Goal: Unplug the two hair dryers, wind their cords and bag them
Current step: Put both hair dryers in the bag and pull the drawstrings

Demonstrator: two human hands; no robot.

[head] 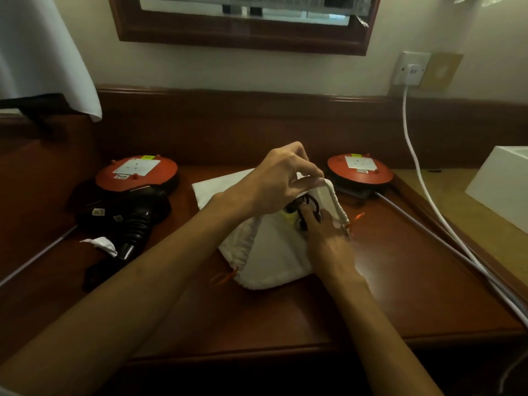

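White cloth of a drawstring bag (274, 252) fills the middle of the brown wooden desk (385, 295). The left hand (281, 181) is above the bag mouth; its thumb and first fingers pinch the far edge of the rim and hold it up, so the mouth stands open. The right hand (325, 241) reaches into the mouth from the near side, and its fingertips (310, 217) press on a black cord (307, 202) that lies coiled inside, on top of something dark, which is mostly hidden. These fingers lie close together; I cannot tell if they grip the cord or only push it. An orange drawstring (225, 277) hangs out at the near corner of the bag, below the left wrist.

Left of the left hand, well apart from it, a second black hair dryer (134, 221) lies on the desk, touching a red round cable reel (137, 174). A similar reel (360, 168) sits just beyond the right fingertips. A flat white bag (217, 185) lies under the left hand, behind the open one.
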